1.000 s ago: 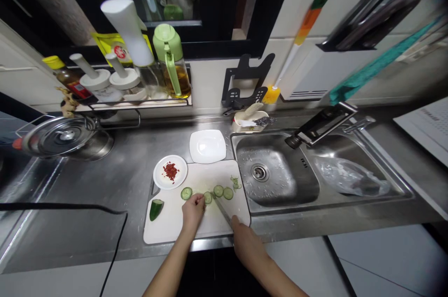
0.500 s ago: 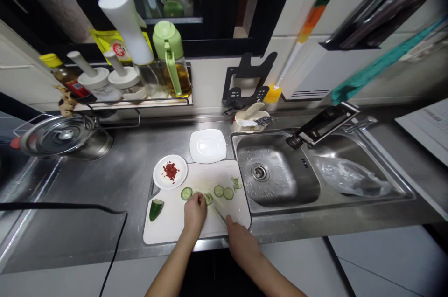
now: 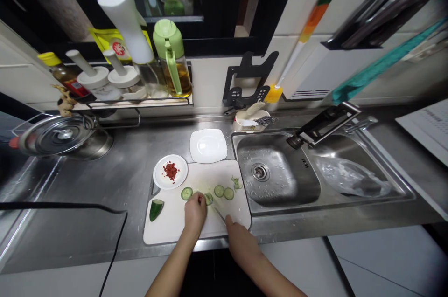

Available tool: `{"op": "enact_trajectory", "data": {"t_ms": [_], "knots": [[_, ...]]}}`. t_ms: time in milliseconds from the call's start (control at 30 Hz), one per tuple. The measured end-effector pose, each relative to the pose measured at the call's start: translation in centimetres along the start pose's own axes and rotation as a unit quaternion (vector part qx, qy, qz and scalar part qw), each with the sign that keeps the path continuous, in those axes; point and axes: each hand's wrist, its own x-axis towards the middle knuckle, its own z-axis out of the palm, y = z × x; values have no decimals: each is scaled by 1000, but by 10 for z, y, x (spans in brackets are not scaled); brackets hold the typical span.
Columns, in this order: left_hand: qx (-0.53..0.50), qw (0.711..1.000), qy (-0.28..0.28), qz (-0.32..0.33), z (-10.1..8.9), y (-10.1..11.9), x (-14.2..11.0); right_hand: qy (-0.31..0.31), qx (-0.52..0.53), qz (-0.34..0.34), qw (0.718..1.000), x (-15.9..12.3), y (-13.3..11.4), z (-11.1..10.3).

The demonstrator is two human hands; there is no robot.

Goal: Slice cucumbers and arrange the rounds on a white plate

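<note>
On the white cutting board my left hand presses its fingertips together on a cucumber slice. My right hand grips the handle of a knife, whose blade points toward that slice. More cucumber slices lie on the board: one to the left and two to the right. A cucumber end piece rests at the board's left edge, and small green scraps lie near the right edge.
A round plate of chopped red chilli and a bare square white plate sit behind the board. The sink lies right, with a plastic bag in its second basin. A pot lid, a condiment rack and a black cable are left.
My right hand and the knife shifted slightly left toward the slice under my left fingers. The left hand stayed on that slice almost unmoved.
</note>
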Motion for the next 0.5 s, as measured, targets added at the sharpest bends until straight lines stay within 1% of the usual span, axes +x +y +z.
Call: {"op": "enact_trajectory", "data": {"t_ms": [267,500], "knots": [[5,1000,-3,0,-1,2,0,-20,10,-11,1000,1,-4,-9],[-6,1000,-3,-6,-2,5,0,2,15,-14,1000,4,-2,3]]}}
